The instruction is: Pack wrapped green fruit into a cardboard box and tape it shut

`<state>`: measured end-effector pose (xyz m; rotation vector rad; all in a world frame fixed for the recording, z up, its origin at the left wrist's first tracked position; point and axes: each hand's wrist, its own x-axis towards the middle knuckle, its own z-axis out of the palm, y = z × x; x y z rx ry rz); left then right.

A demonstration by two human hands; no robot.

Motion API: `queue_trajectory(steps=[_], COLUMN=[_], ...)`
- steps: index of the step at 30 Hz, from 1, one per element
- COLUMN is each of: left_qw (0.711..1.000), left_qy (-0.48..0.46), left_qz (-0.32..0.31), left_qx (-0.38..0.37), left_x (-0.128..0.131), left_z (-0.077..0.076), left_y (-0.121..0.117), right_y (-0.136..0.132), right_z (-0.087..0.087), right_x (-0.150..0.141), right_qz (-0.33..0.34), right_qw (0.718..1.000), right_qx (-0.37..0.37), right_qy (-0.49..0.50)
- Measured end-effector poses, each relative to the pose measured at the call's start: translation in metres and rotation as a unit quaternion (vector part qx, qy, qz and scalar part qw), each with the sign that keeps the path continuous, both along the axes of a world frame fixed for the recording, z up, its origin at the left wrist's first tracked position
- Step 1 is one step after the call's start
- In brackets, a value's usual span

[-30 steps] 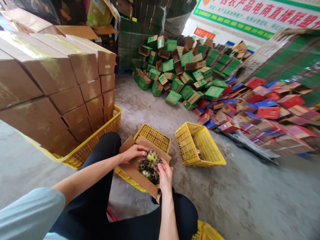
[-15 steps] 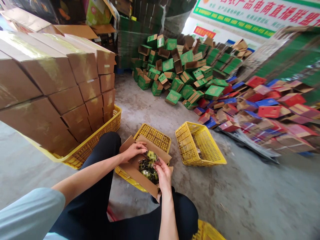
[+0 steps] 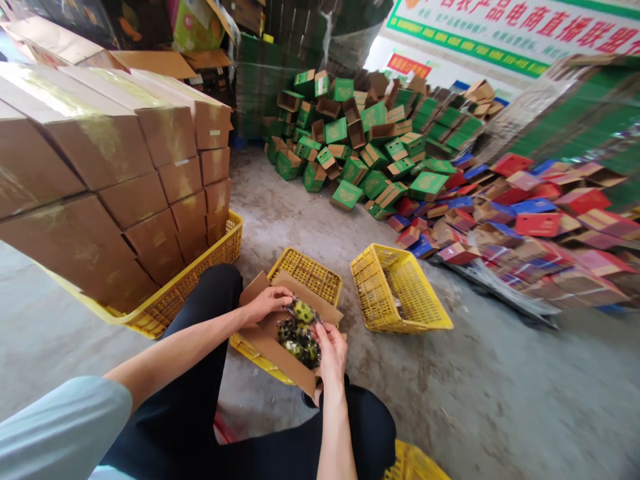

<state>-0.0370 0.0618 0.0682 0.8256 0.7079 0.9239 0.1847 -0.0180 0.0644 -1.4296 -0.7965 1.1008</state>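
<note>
Left hand (image 3: 265,303) and right hand (image 3: 331,350) now both pinch the bag (image 3: 300,331) of green fruit, which has sunk lower into the open box (image 3: 280,357) than a second ago. Box sits on a yellow crate (image 3: 307,272); a second crate (image 3: 400,290) lies at 2 o'clock.

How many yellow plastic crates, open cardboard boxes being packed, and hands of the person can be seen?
Yellow plastic crates: 4
Open cardboard box being packed: 1
Hands: 2, left hand and right hand
Total: 7
</note>
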Motion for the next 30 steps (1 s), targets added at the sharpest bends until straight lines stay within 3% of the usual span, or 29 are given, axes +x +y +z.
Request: queue_trajectory(steps=[11, 18, 30], left_qw=[0.999, 0.995, 0.989], left_qy=[0.024, -0.013, 0.091], left_qz=[-0.027, -0.100, -0.088], left_qx=[-0.015, -0.003, 0.070], left_x=[0.000, 0.000, -0.001], left_z=[-0.002, -0.001, 0.001], left_y=[0.000, -0.009, -0.004], right_y=[0.000, -0.002, -0.004], right_z=[-0.002, -0.003, 0.004], right_x=[0.007, 0.002, -0.003], right_qz=[-0.023, 0.029, 0.033], right_qw=[0.996, 1.000, 0.999], right_qx=[0.015, 0.003, -0.014], right_qy=[-0.082, -0.001, -0.034])
